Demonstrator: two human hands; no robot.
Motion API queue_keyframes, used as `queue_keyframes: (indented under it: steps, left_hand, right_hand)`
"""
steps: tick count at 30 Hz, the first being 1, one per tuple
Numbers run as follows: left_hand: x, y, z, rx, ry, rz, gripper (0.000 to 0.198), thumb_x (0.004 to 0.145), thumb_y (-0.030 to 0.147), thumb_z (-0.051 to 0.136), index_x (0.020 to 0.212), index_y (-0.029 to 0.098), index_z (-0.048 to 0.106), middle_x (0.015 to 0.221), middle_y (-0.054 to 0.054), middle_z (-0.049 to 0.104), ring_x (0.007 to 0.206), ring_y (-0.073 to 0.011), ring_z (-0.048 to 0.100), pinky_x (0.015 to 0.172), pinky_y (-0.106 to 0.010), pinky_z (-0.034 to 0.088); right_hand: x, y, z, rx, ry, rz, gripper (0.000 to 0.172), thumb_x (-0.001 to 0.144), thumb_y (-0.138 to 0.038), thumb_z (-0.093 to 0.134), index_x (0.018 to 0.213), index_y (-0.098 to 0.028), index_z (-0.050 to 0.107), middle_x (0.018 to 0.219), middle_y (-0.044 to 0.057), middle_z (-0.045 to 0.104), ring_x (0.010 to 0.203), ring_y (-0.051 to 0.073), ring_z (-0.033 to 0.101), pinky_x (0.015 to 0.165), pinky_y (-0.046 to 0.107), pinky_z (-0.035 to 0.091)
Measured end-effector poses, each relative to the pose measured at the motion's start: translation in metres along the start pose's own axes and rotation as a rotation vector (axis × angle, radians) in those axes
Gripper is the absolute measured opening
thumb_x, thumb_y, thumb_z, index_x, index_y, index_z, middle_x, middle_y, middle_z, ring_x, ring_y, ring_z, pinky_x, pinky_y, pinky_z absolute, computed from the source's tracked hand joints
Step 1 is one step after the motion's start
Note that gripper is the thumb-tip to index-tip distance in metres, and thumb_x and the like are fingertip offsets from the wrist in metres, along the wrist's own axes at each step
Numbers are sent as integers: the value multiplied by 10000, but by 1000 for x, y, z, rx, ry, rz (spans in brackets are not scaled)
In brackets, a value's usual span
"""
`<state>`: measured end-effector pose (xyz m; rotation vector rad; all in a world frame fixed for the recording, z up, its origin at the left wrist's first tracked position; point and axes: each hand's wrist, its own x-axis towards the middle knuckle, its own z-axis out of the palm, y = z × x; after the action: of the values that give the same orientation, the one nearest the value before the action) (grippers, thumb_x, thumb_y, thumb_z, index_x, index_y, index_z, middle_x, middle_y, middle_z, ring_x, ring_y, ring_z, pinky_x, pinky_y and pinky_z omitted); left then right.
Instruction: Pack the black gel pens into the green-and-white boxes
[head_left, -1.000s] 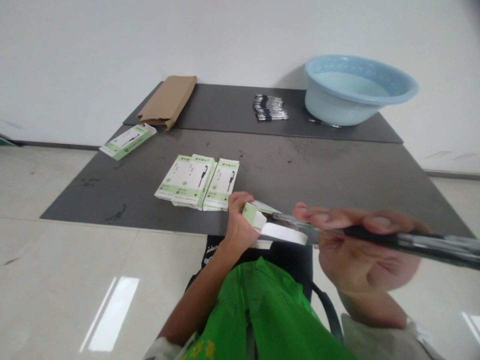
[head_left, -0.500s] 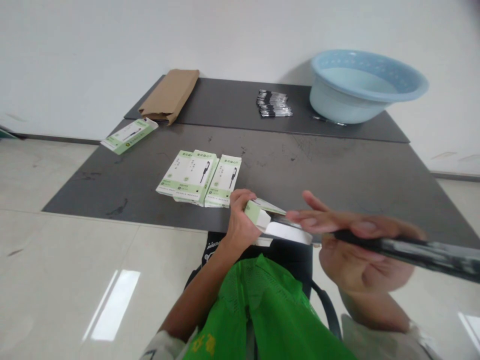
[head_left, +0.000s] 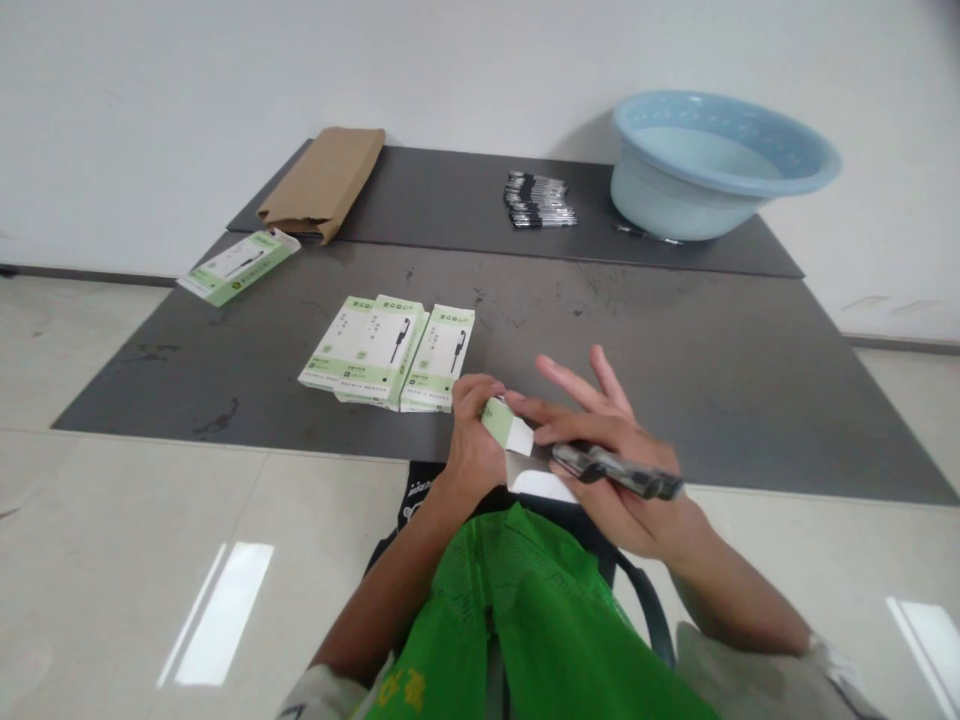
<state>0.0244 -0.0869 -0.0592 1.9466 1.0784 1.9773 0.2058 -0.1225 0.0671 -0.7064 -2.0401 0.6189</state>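
My left hand point(head_left: 476, 440) is wrapped round a green and white box point(head_left: 496, 422) at the table's front edge. The box's white flaps stick out on its right side. Beside it, my right hand point(head_left: 622, 460) holds black and clear pens point(head_left: 619, 472) low in its palm, with two fingers raised and others at the box's open end. How far the pens reach toward the box is hidden. Several like boxes point(head_left: 367, 350) lie flat to the left of my left hand, some overlapping, with another box point(head_left: 444, 358) beside them.
Further back on the dark table point(head_left: 675, 340) lie a row of pens point(head_left: 538, 200), a brown paper bag point(head_left: 326, 180) and a single box point(head_left: 238, 266). A large blue basin point(head_left: 667, 205) stands at the back right, with a pen point(head_left: 646, 235) at its base.
My right hand has moved left, close up to the box, and the pens in it now reach less far to the right. My left hand still grips the box.
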Motion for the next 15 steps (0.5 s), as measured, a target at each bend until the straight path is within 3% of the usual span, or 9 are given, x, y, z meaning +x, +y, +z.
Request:
queue_keyframes:
  steps: [3, 9, 15]
  left_hand:
    - [-2, -2, 1, -11, -15, -35, 200, 1116, 294, 658, 1267, 187, 583, 1213, -72, 628, 1112, -177, 685, 911, -397, 614]
    - [-2, -2, -3, -112, -16, 10, 390, 1092, 295, 701, 1438, 219, 537, 1315, -79, 614, 1209, -202, 660, 996, -421, 581]
    - [-9, -6, -8, -154, -92, -166, 430, 1023, 312, 810, 1383, 296, 576, 1284, -85, 652, 1195, -262, 701, 1020, -490, 583]
  right_hand:
    - [2, -2, -3, -57, -22, -2, 359, 1029, -169, 682, 1359, -308, 658, 1549, -7, 725, 1638, 262, 485, 1462, 618, 91]
    - [4, -8, -4, -185, 30, 7, 282, 1025, -216, 717, 1305, -252, 733, 1525, 55, 742, 1617, 300, 520, 1446, 624, 174]
    - [6, -16, -7, -284, 39, 14, 258, 1027, -155, 715, 1274, -212, 767, 1431, 71, 799, 1546, 295, 606, 1429, 595, 258]
